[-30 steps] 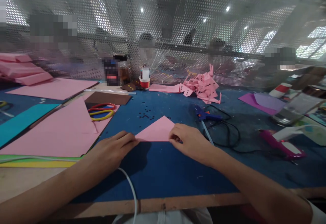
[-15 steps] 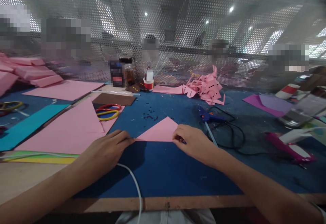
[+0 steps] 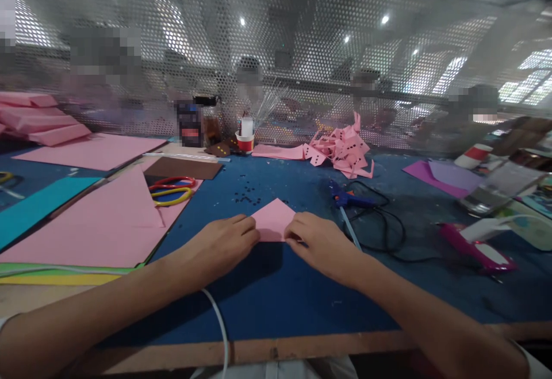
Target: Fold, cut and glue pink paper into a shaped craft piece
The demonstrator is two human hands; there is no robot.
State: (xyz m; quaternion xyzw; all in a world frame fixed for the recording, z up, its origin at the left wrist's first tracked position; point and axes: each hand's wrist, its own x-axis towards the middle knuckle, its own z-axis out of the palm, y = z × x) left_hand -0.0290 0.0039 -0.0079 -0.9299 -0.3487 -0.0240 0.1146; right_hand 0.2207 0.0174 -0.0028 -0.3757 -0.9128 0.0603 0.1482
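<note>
A folded piece of pink paper [image 3: 273, 221], triangular with its peak pointing away from me, lies on the blue table mat. My left hand [image 3: 228, 247] grips its left side, fingers pressed together over the edge. At the right side my right hand [image 3: 314, 244] pinches the paper with curled fingers. Both hands hide the lower corners. Beyond the paper are small black dots [image 3: 248, 195] scattered on the mat. A blue glue gun [image 3: 351, 198] with a clear glue stick rests right of my right hand.
Left lie large pink sheets [image 3: 86, 218], scissors with red and yellow handles [image 3: 172, 191] and a teal strip [image 3: 43, 203]. Pink dotted cutouts [image 3: 342, 149] and a paper cup [image 3: 245, 142] stand at the back. A magenta glue gun [image 3: 476, 247] is right; a white cable [image 3: 219, 316] crosses the front edge.
My left hand has slid right along the paper's lower edge, closer to my right hand, and now covers the left corner. My right hand stays at the right side. The view has shifted slightly.
</note>
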